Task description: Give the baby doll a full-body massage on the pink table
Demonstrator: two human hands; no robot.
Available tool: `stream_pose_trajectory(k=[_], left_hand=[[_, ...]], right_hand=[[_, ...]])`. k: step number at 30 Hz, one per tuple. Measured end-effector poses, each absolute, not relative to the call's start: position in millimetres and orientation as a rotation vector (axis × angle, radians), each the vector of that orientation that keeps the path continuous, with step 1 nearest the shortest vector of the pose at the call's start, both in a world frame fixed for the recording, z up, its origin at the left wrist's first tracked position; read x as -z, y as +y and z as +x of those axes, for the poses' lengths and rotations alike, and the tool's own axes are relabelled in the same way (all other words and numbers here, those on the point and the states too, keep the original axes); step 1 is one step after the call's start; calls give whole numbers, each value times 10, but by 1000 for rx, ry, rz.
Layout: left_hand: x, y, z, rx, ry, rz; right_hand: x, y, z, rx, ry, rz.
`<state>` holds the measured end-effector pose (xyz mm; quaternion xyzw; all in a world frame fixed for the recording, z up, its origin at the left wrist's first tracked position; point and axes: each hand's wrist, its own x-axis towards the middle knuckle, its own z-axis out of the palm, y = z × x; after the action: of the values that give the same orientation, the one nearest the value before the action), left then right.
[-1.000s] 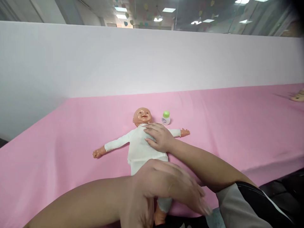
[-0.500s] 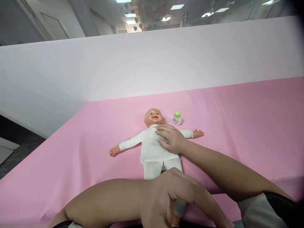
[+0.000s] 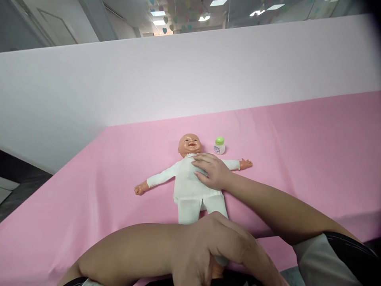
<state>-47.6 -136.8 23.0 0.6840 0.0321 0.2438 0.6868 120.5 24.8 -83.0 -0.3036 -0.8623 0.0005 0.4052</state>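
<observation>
Pink sheet (image 3: pixel 297 159), doll (image 3: pixel 189 184) lying face up

We are looking across the sheet, which is covering a broad surface; its near edge is mostly running out of view, so we are not managing to tell what is supporting it. A white panel (image 3: pixel 208 71) is rising along the far side, probably serving as a barrier. In the middle, the white-clad doll is lying on its back, its head pointing toward the panel and its arms spreading wide; we are judging that this layout is leaving its front within easy reach. Our left hand (image 3: pixel 226 238) is arching over the lower legs, fingers curling downward. Knuckles and the bottom edge are concealing the tips, so we are not managing to tell whether they are grasping a leg or merely hovering. Our right hand (image 3: pixel 212 172) is resting on the chest, fingers loosely extending and gripping nothing, seemingly steadying the body; it is hiding one shoulder. A green-lidded jar (image 3: pixel 219 146) is standing beside the head, apart from both hands, presumably sitting there for convenience; its label is showing print too small for reading.
</observation>
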Motion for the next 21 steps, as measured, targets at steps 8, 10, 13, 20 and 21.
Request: stream_pose_trajectory(k=[8, 10, 13, 20, 21], left_hand=[[92, -870, -581, -871, -58, 1987], [178, -672, -785, -840, 182, 2290], [345, -422, -1163, -824, 597, 2544], [768, -120, -1488, -1044, 1067, 2634], [791, -112, -1475, -1046, 1079, 2615]], right_hand=[[772, 228, 1277, -102, -2255, -598], [745, 160, 1347, -149, -2238, -579], [707, -29, 1483, -199, -2232, -575], [652, -435, 1521, -262, -2427, -216], [654, -442, 1497, -278, -2451, -192]])
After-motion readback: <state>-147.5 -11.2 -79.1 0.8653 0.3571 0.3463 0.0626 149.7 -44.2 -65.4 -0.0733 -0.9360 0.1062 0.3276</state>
